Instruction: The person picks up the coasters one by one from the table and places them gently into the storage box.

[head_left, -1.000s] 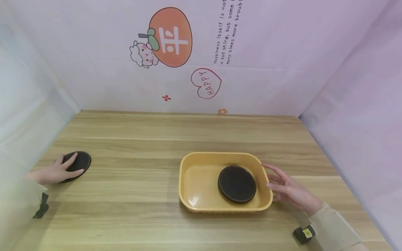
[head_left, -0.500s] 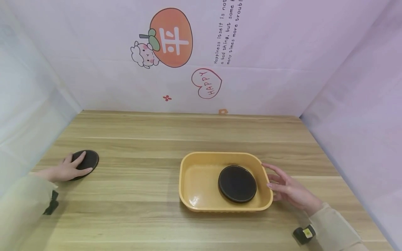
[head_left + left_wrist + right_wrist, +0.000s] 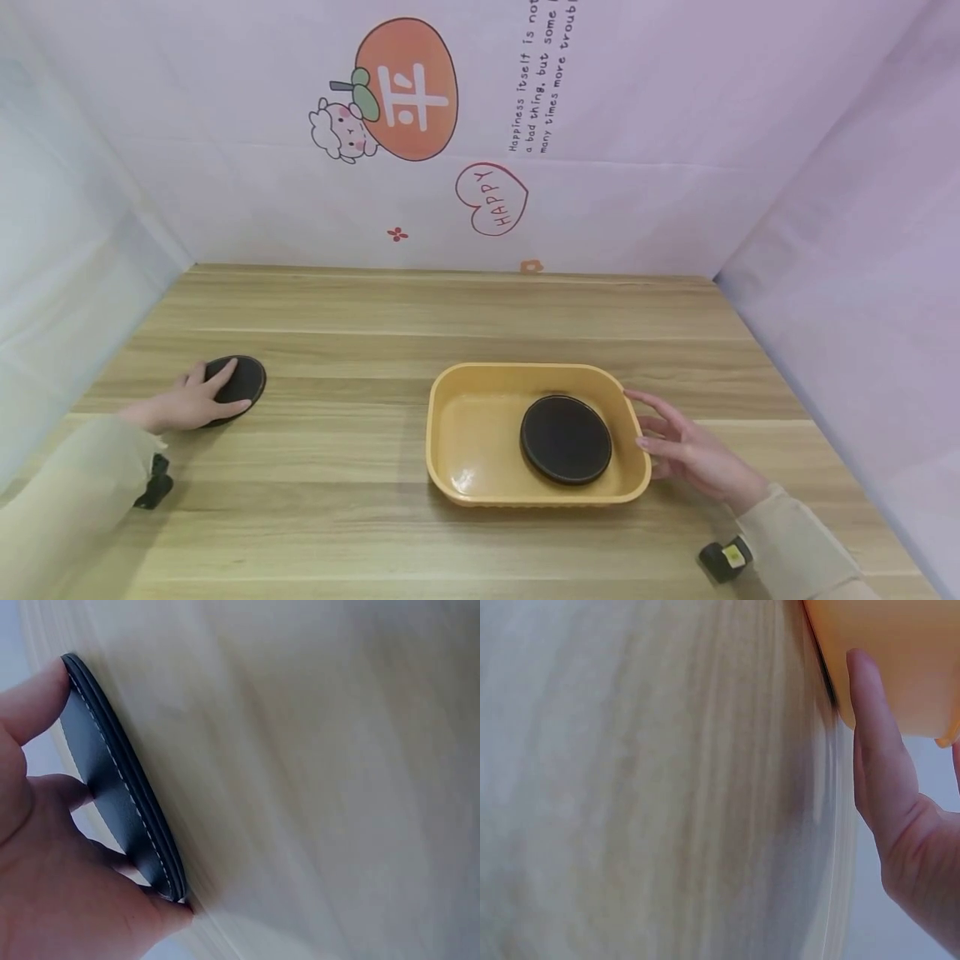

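My left hand (image 3: 191, 404) grips a round black leather coaster (image 3: 251, 379) with light stitching along its edge. In the left wrist view, thumb and fingertips hold opposite edges of this coaster (image 3: 120, 776), which shows edge-on close over the table. A yellow rectangular plastic box (image 3: 476, 433) stands right of the table's middle. Inside it, toward the right end, lies another round black coaster (image 3: 566, 440). My right hand (image 3: 697, 458) touches the box's right end with relaxed, spread fingers. The right wrist view shows one straight finger (image 3: 877, 712) along the box's outer wall.
The wood-grain table (image 3: 337, 508) meets a white printed backdrop (image 3: 285, 208) at the back, with pale sheets hanging at both sides. A small black device (image 3: 725, 560) sits by the right wrist, another (image 3: 155, 483) by the left.
My left hand has moved to the right with the coaster, from near the table's left edge toward the box. The box and my right hand have stayed in place.
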A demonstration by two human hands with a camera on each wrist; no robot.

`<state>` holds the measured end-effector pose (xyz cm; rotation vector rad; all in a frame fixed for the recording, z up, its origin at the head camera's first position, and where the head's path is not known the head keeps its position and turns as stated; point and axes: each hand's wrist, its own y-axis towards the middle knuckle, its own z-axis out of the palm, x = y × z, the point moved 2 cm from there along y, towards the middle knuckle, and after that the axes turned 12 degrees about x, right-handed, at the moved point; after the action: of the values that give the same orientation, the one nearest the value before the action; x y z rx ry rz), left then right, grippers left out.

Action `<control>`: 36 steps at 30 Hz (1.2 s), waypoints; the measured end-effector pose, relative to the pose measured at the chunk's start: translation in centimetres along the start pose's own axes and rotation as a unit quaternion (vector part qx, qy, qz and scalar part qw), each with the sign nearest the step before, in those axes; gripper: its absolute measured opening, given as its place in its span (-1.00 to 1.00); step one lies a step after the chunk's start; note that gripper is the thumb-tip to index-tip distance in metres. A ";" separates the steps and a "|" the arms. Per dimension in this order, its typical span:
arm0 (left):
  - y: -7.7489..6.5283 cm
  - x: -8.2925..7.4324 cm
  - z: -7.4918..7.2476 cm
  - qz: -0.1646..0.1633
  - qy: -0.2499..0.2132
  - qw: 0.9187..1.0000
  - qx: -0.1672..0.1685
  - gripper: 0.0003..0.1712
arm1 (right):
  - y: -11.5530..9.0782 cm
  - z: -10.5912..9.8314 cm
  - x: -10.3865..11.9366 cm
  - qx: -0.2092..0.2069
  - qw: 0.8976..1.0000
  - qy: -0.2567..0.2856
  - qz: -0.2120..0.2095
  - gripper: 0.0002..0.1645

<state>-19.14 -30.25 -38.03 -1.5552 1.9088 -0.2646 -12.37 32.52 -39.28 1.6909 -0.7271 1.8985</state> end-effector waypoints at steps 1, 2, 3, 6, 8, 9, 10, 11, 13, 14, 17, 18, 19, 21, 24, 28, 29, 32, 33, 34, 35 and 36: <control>0.1 -0.3 0.1 0.001 0.003 1.000 -0.002 0.08 | 0.0 0.0 0.0 0.000 1.000 0.000 -0.001 -0.27; 0.2 -0.6 0.2 0.003 0.006 1.000 -0.003 0.08 | 0.0 0.0 0.0 0.001 1.000 -0.001 -0.001 -0.27; 0.4 -0.9 0.4 0.006 0.008 1.000 -0.005 0.07 | 0.0 0.0 0.0 0.001 1.000 -0.001 -0.002 -0.27; 0.8 -1.8 0.8 0.016 0.025 1.000 -0.010 0.04 | -0.1 0.0 0.0 0.000 1.000 -0.004 0.000 -0.27; 1.0 -2.5 1.2 0.023 0.032 0.999 -0.010 0.03 | -0.1 0.0 -0.1 0.000 1.000 -0.005 0.001 -0.27; 1.1 -2.8 1.3 0.027 0.036 0.999 -0.010 0.02 | -0.1 0.0 -0.1 -0.001 1.000 -0.005 0.002 -0.27; 1.2 -3.2 1.5 0.030 0.037 0.999 -0.009 0.01 | -0.1 0.0 -0.1 -0.002 1.000 -0.006 0.003 -0.27; 1.2 -3.6 1.6 0.034 0.035 0.999 -0.009 0.01 | -0.1 0.0 -0.1 -0.002 1.000 -0.008 0.004 -0.27; 1.2 -4.4 1.7 0.038 0.034 0.999 -0.006 0.00 | -0.1 0.0 -0.1 -0.004 1.000 -0.009 0.005 -0.27; 1.2 -4.7 1.8 0.040 0.035 0.999 -0.004 -0.01 | -0.1 0.0 -0.1 -0.005 1.000 -0.009 0.005 -0.27; 1.5 -5.4 2.1 0.045 0.036 0.998 0.001 0.00 | 0.0 0.1 -0.1 -0.004 1.000 -0.009 0.003 -0.27; 1.6 -5.5 2.1 0.045 0.037 0.998 0.002 0.00 | 0.0 0.1 0.0 -0.003 1.000 -0.009 0.003 -0.27; 1.7 -5.7 2.2 0.046 0.036 0.998 0.003 0.00 | 0.0 0.1 0.0 -0.003 1.000 -0.010 0.003 -0.27; 1.8 -6.0 2.3 0.047 0.037 0.998 -0.001 0.00 | 0.0 0.1 0.0 -0.001 1.000 -0.010 0.003 -0.27; 1.8 -6.7 2.3 0.043 0.038 0.998 -0.012 0.00 | 0.0 0.0 0.0 -0.003 1.000 -0.013 0.002 -0.27; 2.1 -7.2 2.2 0.030 0.035 0.999 -0.027 0.02 | 0.0 -0.1 0.0 -0.004 1.000 -0.013 -0.001 -0.27; 2.1 -7.3 2.2 0.026 0.033 0.999 -0.032 0.02 | 0.0 -0.1 0.0 -0.004 1.000 -0.013 -0.001 -0.27; 2.4 -7.4 2.1 0.019 0.033 0.998 -0.050 0.05 | 0.0 -0.1 0.0 -0.002 1.000 -0.013 0.000 -0.27; 2.4 -7.4 2.1 0.020 0.032 0.998 -0.057 0.06 | 0.0 -0.1 -0.1 -0.003 1.000 -0.014 0.001 -0.27; 2.4 -7.5 2.0 0.022 0.034 0.997 -0.065 0.07 | 0.0 -0.1 -0.1 -0.002 1.000 -0.014 0.002 -0.27; 2.5 -7.5 2.0 0.024 0.036 0.996 -0.072 0.08 | 0.0 -0.1 0.0 -0.003 1.000 -0.014 0.004 -0.28; 2.5 -7.6 2.0 0.027 0.036 0.996 -0.080 0.09 | 0.0 -0.1 0.0 -0.004 1.000 -0.015 0.005 -0.28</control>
<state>-19.35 -22.03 -38.17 -1.6135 2.0674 -0.1493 -12.45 32.61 -39.32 1.7174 -0.7558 1.8791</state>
